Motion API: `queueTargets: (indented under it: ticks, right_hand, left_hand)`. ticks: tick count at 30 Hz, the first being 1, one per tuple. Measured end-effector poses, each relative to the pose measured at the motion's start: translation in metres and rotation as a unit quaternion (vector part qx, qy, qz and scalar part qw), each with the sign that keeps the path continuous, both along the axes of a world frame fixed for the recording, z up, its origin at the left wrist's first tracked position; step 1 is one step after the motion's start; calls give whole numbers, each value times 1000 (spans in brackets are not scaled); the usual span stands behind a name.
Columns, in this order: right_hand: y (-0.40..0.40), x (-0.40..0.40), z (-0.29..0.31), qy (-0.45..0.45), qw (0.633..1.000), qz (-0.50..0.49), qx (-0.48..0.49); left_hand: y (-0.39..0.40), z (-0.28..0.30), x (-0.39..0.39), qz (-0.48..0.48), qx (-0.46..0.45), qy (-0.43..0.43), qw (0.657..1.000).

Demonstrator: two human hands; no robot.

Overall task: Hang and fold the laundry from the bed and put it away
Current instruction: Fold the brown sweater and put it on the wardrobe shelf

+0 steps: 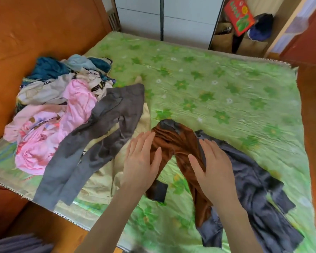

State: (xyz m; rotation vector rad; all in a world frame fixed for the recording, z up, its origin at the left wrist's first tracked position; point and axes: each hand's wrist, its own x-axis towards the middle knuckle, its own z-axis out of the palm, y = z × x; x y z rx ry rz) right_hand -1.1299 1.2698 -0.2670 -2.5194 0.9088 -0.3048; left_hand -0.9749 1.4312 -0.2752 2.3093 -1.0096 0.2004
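Both hands (pixel 142 161) press brown trousers (pixel 179 143) on green floral bedspread (pixel 217 88).

Print on the red box (pixel 239 15) and a cream garment (pixel 91 73) is too blurred to read

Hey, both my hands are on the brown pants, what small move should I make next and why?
Probably smooth the brown pants flat, sliding both hands outward along the legs. The left hand and right hand lie open on them, the cloth is wrinkled, and the legs splay apart, so they are not ready to fold.
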Motion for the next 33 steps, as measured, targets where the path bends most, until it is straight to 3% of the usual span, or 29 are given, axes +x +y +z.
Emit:
queueTargets:
  ticks: [6,22,28,33]
  right_hand:
    - [-40,63,-62,18,1000,10,-7]
    - [-163,200,-262,121,990,59,-31]
    - [-207,247,-323,211,972,102,-19]
    - [-225,284,-367,287,949,127,-8]
  left_hand:
    - [-39,-65,63,-33,45,48,997]
    - [-143,-295,206,-108,150,69,980]
    - [-186,-346,246,-75,230,119,963]
    - [-213,-382,269,-36,298,210,931]
